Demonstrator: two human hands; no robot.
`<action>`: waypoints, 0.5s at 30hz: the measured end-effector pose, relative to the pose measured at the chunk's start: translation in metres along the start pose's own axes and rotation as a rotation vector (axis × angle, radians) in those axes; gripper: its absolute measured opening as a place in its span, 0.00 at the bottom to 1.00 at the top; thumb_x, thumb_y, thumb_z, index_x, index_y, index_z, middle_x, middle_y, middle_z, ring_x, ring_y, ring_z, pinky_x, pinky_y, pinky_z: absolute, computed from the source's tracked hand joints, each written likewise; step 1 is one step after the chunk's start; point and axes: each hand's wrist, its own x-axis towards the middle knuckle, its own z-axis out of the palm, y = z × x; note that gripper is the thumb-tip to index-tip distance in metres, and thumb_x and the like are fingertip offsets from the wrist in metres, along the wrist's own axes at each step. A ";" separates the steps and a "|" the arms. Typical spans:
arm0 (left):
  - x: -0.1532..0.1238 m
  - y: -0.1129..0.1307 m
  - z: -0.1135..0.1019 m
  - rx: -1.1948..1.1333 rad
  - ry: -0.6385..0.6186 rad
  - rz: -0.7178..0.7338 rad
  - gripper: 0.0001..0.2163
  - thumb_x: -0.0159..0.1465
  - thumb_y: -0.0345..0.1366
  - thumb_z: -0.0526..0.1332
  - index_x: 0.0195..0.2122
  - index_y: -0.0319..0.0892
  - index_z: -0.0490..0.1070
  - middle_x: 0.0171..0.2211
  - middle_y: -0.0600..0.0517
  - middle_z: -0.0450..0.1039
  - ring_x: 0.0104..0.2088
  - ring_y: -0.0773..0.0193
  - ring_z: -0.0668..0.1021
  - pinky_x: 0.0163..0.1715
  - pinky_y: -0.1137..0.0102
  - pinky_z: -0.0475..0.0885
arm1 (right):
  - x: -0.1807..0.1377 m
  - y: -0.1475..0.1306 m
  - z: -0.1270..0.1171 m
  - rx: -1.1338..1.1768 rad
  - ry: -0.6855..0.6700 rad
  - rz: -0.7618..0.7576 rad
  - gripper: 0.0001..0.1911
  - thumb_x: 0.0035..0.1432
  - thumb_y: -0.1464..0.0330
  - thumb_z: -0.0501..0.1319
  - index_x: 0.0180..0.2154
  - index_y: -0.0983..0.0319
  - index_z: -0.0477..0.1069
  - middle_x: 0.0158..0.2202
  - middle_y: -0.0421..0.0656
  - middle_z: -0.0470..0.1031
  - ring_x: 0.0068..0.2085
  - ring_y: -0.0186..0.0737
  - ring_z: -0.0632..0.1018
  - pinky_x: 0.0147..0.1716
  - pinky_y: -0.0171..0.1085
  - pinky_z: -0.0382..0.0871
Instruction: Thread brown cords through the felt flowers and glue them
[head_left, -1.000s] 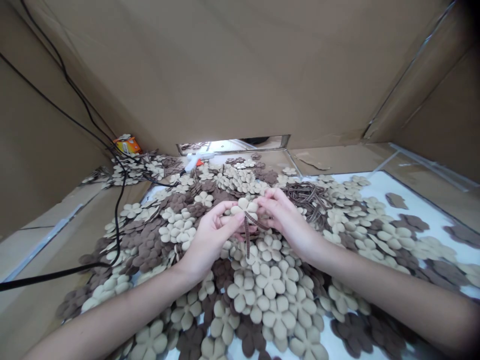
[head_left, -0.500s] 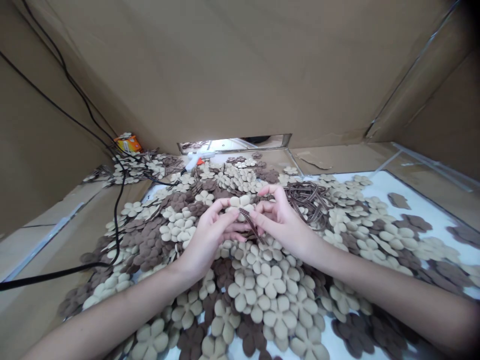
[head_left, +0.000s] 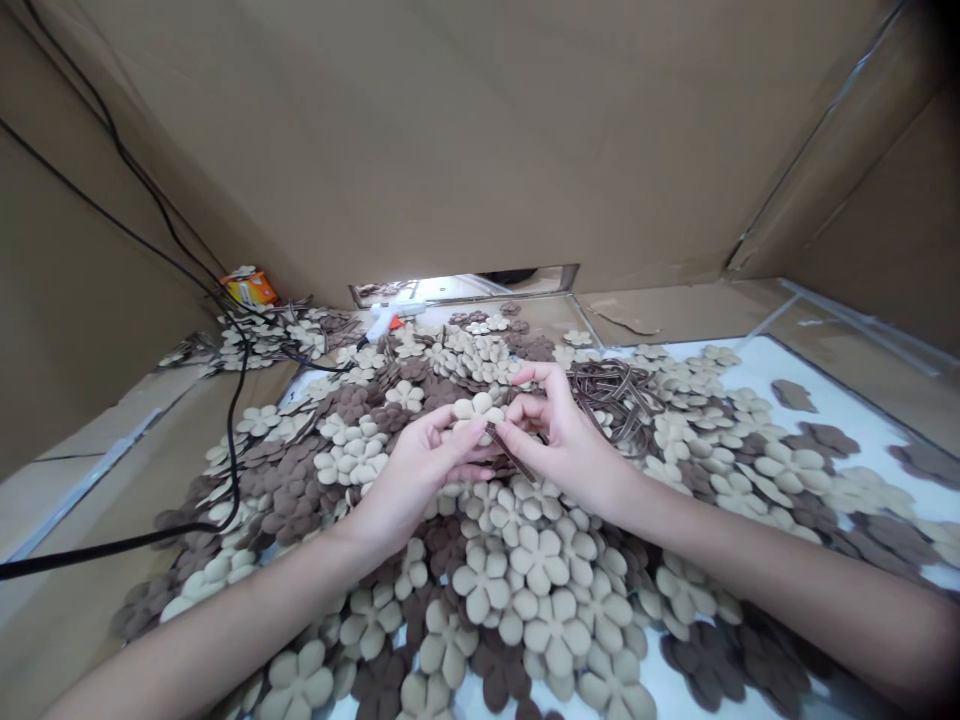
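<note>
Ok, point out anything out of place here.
A black cable trails across the loose flowers on the left, and a glue gun lies among them at the back. The flower and ribbon pinched between the left hand and right hand look intact.

My left hand and right hand pinch a tan flower and a brown ribbon together above heaped flowers. A ribbon pile lies just right.
</note>
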 end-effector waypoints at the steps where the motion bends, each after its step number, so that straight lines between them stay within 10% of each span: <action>1: 0.000 0.000 0.000 0.001 -0.006 0.009 0.11 0.59 0.39 0.64 0.40 0.39 0.70 0.34 0.49 0.78 0.37 0.60 0.80 0.35 0.70 0.77 | 0.000 0.000 0.000 -0.003 0.000 0.006 0.17 0.60 0.68 0.56 0.46 0.53 0.48 0.28 0.33 0.65 0.28 0.32 0.69 0.31 0.35 0.65; 11: 0.000 -0.004 0.002 0.001 0.022 0.019 0.13 0.56 0.40 0.66 0.38 0.39 0.72 0.31 0.51 0.77 0.35 0.62 0.80 0.39 0.67 0.76 | 0.002 -0.008 -0.008 -0.018 0.136 -0.174 0.13 0.62 0.65 0.55 0.42 0.55 0.49 0.53 0.45 0.62 0.58 0.38 0.65 0.56 0.44 0.59; 15: 0.000 -0.005 0.002 0.006 -0.005 0.002 0.13 0.56 0.40 0.66 0.39 0.39 0.72 0.33 0.50 0.78 0.35 0.62 0.80 0.39 0.67 0.76 | 0.001 -0.009 -0.008 0.128 -0.008 -0.252 0.10 0.65 0.68 0.51 0.40 0.54 0.46 0.43 0.41 0.71 0.55 0.34 0.69 0.57 0.46 0.56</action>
